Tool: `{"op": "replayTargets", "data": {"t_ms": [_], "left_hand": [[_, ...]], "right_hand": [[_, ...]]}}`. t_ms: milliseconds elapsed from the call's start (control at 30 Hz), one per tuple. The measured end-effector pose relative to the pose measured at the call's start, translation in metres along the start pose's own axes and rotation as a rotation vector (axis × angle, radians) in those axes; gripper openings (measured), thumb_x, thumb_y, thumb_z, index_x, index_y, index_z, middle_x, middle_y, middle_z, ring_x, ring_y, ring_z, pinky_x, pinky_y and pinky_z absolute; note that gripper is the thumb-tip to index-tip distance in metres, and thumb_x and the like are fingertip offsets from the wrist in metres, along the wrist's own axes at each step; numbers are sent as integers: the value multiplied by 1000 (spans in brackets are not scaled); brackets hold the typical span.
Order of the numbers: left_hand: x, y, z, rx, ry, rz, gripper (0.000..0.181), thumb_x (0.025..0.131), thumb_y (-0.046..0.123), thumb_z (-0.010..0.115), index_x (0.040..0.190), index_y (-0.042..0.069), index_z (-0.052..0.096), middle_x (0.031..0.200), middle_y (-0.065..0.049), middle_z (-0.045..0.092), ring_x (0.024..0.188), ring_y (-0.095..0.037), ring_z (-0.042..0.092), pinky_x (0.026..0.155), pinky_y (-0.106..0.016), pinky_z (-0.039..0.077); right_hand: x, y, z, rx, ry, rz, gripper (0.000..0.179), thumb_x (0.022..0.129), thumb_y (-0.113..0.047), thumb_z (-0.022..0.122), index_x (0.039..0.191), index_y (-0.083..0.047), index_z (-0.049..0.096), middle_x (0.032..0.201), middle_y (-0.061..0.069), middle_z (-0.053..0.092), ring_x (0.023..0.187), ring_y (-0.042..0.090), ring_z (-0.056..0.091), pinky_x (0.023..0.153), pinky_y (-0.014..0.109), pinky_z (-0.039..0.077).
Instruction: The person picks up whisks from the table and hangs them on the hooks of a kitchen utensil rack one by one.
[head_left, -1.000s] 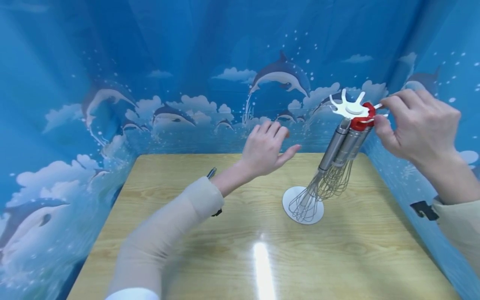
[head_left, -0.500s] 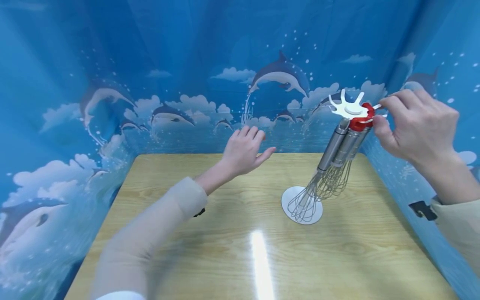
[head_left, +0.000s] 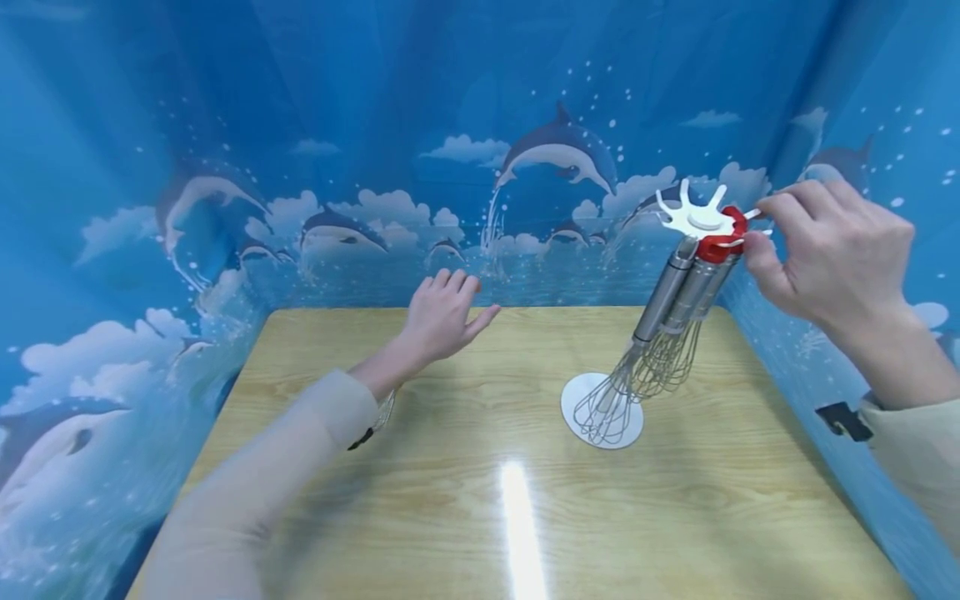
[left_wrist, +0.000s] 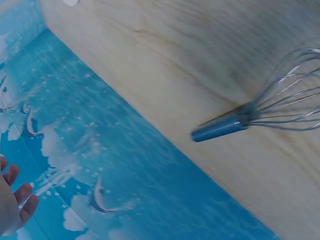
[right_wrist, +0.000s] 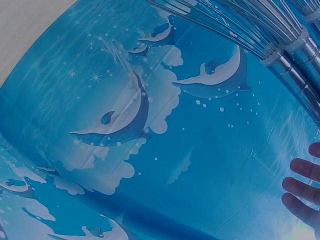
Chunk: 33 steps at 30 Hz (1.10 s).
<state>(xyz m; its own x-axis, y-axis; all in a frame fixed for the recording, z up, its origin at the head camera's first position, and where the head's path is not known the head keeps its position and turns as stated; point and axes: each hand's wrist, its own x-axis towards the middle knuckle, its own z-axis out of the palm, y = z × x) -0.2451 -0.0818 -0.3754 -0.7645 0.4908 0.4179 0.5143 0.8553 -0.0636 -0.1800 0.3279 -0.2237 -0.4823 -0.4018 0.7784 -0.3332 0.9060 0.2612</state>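
My right hand pinches a white prong at the top of a whisk stand. Beside its fingertips is a red part on the pronged top. Several metal whisks hang from the stand, wire ends down, above its round white base. Over the far left of the table, my left hand is empty, fingers relaxed and thumb out to the side. Another whisk lies on the table in the left wrist view. In the head view my left forearm hides most of it, leaving some wires showing.
The wooden table reflects a bright strip of light. A blue curtain printed with dolphins and clouds closes off the back and both sides, right at the table's edges.
My left hand has moved left and slightly lower, away from the stand. Wires of the lying whisk now show beside my left cuff. My right hand keeps its hold on the stand.
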Motion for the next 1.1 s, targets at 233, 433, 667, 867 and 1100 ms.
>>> {"op": "replayTargets", "data": {"t_ms": [233, 433, 667, 867, 1100], "left_hand": [[-17, -19, 11, 20, -88, -44, 53, 107, 59, 49, 121, 9, 62, 112, -9, 66, 101, -28, 61, 83, -42, 54], [-26, -36, 20, 61, -141, -68, 54, 107, 59, 49, 120, 8, 61, 112, -11, 64, 99, -29, 59, 81, -42, 53], [-33, -52, 31, 41, -259, -114, 60, 108, 62, 45, 129, 7, 59, 119, -14, 63, 106, -31, 59, 88, -45, 53], [-42, -61, 40, 5, -336, -117, 64, 108, 61, 45, 136, 5, 58, 127, -19, 63, 117, -37, 59, 98, -52, 53], [-53, -69, 49, -2, -420, -125, 74, 107, 66, 40, 144, 4, 54, 135, -21, 60, 127, -40, 57, 107, -57, 49]], "right_hand": [[0, 0, 1, 6, 11, -6, 79, 103, -62, 27, 105, 5, 69, 95, 30, 70, 85, 48, 63, 43, 52, 33], [0, 0, 1, 6, 15, -8, 80, 104, -62, 27, 105, 6, 69, 96, 31, 70, 84, 49, 63, 43, 52, 33], [-1, -1, 0, 4, -13, 18, 80, 103, -63, 26, 105, 6, 68, 98, 31, 70, 87, 49, 63, 45, 53, 35], [-1, -1, 1, 7, -10, 30, 81, 102, -63, 25, 105, 6, 68, 98, 31, 70, 86, 50, 63, 45, 55, 35], [-1, -1, 1, 4, -13, 27, 80, 103, -61, 25, 105, 6, 68, 98, 31, 70, 87, 50, 63, 44, 53, 34]]}}
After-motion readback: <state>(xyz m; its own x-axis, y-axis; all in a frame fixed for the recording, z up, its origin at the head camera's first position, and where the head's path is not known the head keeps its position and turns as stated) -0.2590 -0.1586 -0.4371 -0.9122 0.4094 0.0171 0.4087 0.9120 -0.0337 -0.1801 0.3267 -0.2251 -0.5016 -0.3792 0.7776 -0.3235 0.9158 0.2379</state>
